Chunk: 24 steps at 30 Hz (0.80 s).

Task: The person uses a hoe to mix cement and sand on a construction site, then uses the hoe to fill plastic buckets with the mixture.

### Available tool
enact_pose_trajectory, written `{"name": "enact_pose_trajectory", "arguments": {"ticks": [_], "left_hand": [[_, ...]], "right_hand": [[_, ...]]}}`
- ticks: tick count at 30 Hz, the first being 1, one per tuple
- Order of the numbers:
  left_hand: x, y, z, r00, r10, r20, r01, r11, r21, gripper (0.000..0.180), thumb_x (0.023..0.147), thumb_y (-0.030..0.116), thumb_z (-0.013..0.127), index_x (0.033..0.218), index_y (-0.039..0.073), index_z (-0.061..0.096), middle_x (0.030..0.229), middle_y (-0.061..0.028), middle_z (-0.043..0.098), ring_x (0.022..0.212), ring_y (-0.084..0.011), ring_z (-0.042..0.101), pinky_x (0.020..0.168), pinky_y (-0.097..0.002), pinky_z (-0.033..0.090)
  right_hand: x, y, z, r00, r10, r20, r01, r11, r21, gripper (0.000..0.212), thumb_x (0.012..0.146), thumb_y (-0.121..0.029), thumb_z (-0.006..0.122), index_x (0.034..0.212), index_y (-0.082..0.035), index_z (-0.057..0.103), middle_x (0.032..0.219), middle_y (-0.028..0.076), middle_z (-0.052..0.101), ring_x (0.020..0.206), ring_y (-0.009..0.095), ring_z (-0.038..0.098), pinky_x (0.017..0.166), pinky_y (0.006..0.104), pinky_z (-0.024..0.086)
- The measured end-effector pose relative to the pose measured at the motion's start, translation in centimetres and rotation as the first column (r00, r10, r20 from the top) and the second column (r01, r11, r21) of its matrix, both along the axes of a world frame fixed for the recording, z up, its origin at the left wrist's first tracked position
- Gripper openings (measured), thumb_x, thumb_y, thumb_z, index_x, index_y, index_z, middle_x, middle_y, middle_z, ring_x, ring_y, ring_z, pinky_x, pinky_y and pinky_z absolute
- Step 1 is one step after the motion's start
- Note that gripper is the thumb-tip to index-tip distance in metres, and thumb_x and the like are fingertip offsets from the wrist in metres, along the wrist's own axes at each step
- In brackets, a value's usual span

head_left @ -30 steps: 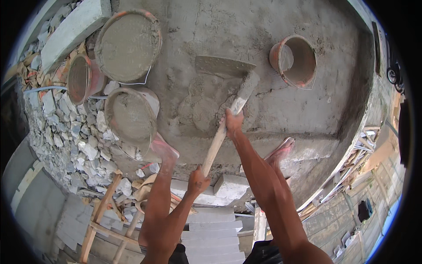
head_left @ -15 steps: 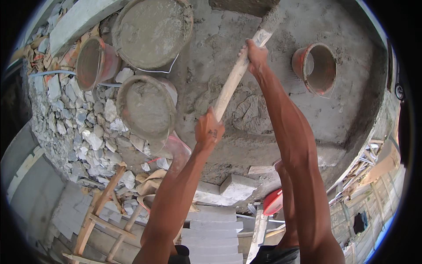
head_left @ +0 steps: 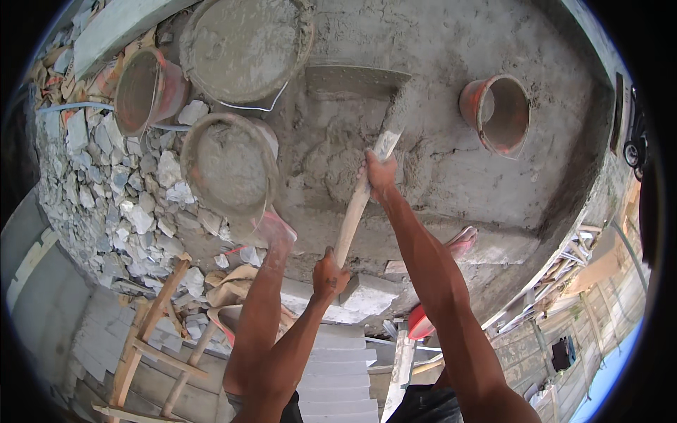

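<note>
A hoe (head_left: 355,206) with a pale wooden handle runs up and to the right from my hands. My left hand (head_left: 329,277) wraps round the handle's near end. Further up the handle, my right hand (head_left: 381,173) is closed round it, just below the mortar-caked part. At the far end the wide, mud-coated blade (head_left: 358,81) rests at the wet mortar (head_left: 337,163) spread over the floor. How deep its edge sits is hidden. Left of the hoe stand a bucket full of mortar (head_left: 229,166) and a larger round tub of mortar (head_left: 243,49).
An orange, mortar-stained bucket (head_left: 137,92) stands far left, another bucket (head_left: 496,115) to the right. Broken stones (head_left: 116,183) heap at the left. Near me are a concrete block (head_left: 370,295), a wooden ladder (head_left: 151,331) and a red object (head_left: 421,323). A low wall edge (head_left: 539,289) borders the right.
Both hands have drawn the hoe back toward me and slightly left. Its blade, earlier at the top edge, now lies closer, beside the mortar. The view has shifted a little.
</note>
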State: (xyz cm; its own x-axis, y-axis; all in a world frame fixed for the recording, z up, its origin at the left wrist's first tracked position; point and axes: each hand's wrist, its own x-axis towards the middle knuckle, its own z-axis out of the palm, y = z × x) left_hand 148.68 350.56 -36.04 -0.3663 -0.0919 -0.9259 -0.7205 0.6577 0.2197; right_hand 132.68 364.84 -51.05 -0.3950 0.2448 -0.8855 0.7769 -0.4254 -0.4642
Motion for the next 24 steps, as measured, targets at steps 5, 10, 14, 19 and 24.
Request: {"name": "enact_pose_trajectory", "arguments": {"ticks": [5, 10, 14, 19, 24], "left_hand": [[5.3, -0.4, 4.0, 0.997, -0.042, 0.066, 0.039, 0.998, 0.045, 0.039, 0.073, 0.010, 0.069, 0.106, -0.005, 0.055, 0.087, -0.0317, 0.066, 0.091, -0.0485, 0.066, 0.076, -0.0501, 0.054], [-1.0, -2.2, 3.0, 0.959, 0.228, -0.167, -0.122, 0.867, 0.483, 0.028, 0.076, 0.008, 0.064, 0.101, -0.003, 0.058, 0.073, -0.0127, 0.060, 0.061, -0.0276, 0.063, 0.059, -0.0392, 0.051], [-12.8, -2.0, 2.8, 0.852, 0.371, 0.369, -0.523, 0.569, 0.635, 0.013, 0.078, 0.006, 0.060, 0.087, 0.004, 0.052, 0.063, -0.0025, 0.050, 0.042, -0.0110, 0.047, 0.037, -0.0336, 0.041], [-15.1, -5.5, 5.0, 0.718, 0.481, 0.504, -0.695, 0.449, 0.562, 0.014, 0.078, 0.009, 0.061, 0.086, 0.004, 0.050, 0.060, -0.0007, 0.046, 0.041, -0.0114, 0.043, 0.038, -0.0308, 0.036], [-11.0, -8.7, 8.2, 0.712, 0.511, 0.482, -0.700, 0.570, 0.430, 0.014, 0.076, 0.007, 0.061, 0.086, 0.005, 0.050, 0.059, -0.0020, 0.047, 0.042, -0.0116, 0.042, 0.039, -0.0304, 0.035]], "right_hand": [[6.5, 1.1, 4.1, 0.998, 0.011, 0.064, -0.011, 1.000, -0.004, 0.031, 0.089, -0.005, 0.061, 0.114, -0.005, 0.042, 0.075, 0.008, 0.055, 0.053, 0.017, 0.057, 0.044, 0.0341, 0.050], [-4.1, 1.1, 9.3, 0.959, 0.156, -0.235, -0.132, 0.985, 0.114, 0.038, 0.086, -0.004, 0.062, 0.116, 0.003, 0.039, 0.081, 0.010, 0.056, 0.055, 0.018, 0.057, 0.048, 0.0329, 0.050], [-16.0, 1.8, 6.8, 0.885, 0.422, -0.195, -0.284, 0.823, 0.491, 0.047, 0.084, -0.013, 0.067, 0.116, 0.008, 0.040, 0.089, 0.020, 0.060, 0.065, 0.025, 0.063, 0.057, 0.0370, 0.053], [-19.2, -4.8, 8.0, 0.869, 0.493, -0.029, -0.436, 0.792, 0.427, 0.056, 0.082, -0.022, 0.069, 0.118, 0.010, 0.042, 0.101, 0.029, 0.064, 0.094, 0.035, 0.068, 0.083, 0.0440, 0.055], [-13.2, -8.2, 6.2, 0.840, 0.541, -0.046, -0.468, 0.765, 0.442, 0.056, 0.083, -0.020, 0.067, 0.119, 0.014, 0.040, 0.098, 0.029, 0.064, 0.077, 0.031, 0.069, 0.060, 0.0407, 0.057]]}}
